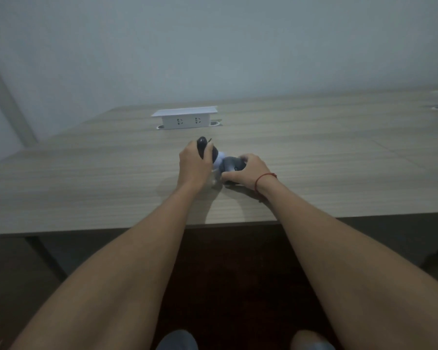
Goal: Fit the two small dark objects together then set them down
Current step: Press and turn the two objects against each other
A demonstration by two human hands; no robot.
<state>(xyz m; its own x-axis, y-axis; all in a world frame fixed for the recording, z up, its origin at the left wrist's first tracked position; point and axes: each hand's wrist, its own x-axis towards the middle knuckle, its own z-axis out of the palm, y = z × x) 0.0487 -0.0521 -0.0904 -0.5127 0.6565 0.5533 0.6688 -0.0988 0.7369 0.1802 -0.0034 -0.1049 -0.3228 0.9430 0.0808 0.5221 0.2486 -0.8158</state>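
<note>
Gripping one dark object (202, 145) each, both hands, left (194, 166) and right (248, 173), show no readable labels.

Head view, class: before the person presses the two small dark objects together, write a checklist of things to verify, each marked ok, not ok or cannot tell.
1. Left hand has a firm grip on the dark rounded object: ok, fingers wrap it and its top sticks out.
2. Right hand holds the grey-dark object: ok.
3. The two objects meet: cannot tell, a pale blurred part sits between them.
4. Mating ends aligned: cannot tell, hands hide them.
5. Bare table beside the hands for setting down: ok.
6. White socket box stands apart, behind the hands: ok.
</note>
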